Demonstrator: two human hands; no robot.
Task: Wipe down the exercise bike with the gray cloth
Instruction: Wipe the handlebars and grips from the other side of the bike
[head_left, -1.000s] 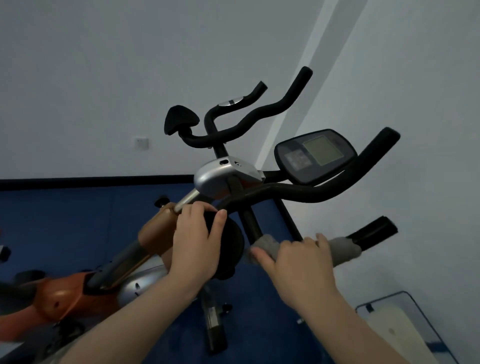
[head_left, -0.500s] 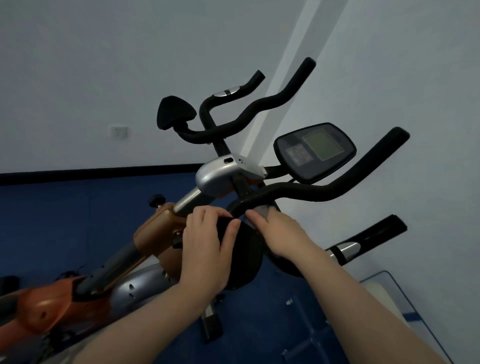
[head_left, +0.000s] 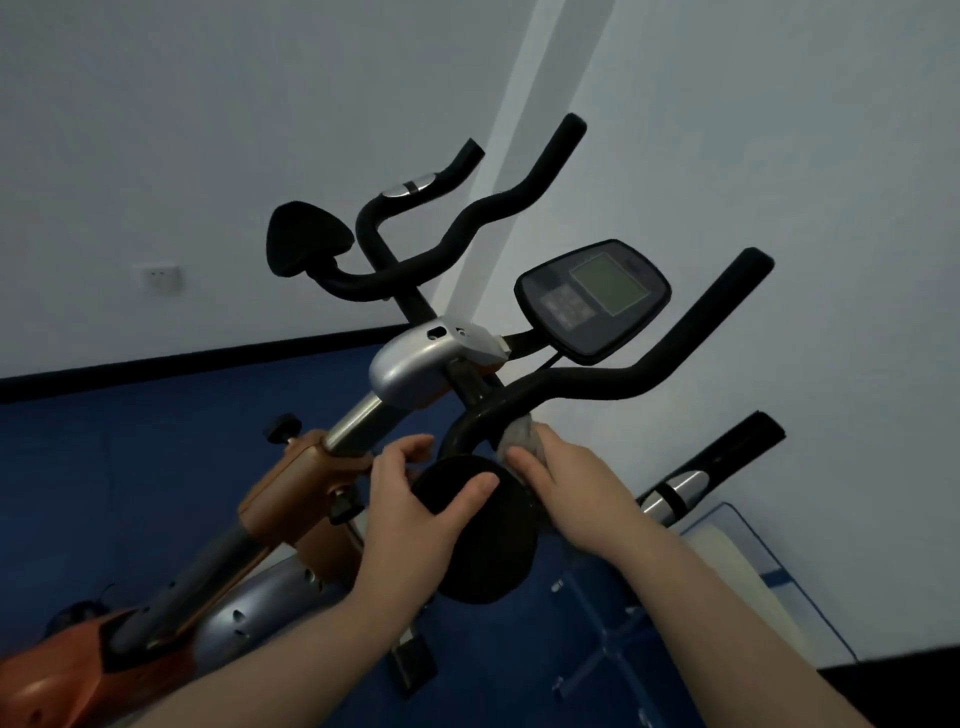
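Pale grey walls meet at a corner behind the exercise bike (head_left: 415, 374), with a black baseboard and a dark blue floor (head_left: 130, 467) below; a white wall socket (head_left: 162, 278) sits on the far left wall. At the near right, a pale board (head_left: 737, 566) with a dark rim leans by the wall.

On the bike, the orange frame (head_left: 291, 499) rises from the near left to a silver housing (head_left: 415, 364), from which black foam handlebars (head_left: 649, 374) curve up and to the right. A black console with a greenish screen (head_left: 595, 299) sits between the bars. A second, lower bar with a silver sensor band (head_left: 680, 491) points toward the right wall.

The gray cloth (head_left: 522, 434) is bunched against the curved black bar just below the housing, directly above a round black arm pad (head_left: 488, 535). The right hand (head_left: 566, 483) holds the cloth there, fingers curled over it and pressing it to the bar; most of the cloth is hidden under the hand. The left hand (head_left: 415, 499), just left of the right one, grips the pad's upper edge: its thumb lies across the near face of the pad and its fingers wrap over the far side. The two hands are nearly touching, the pad between them.
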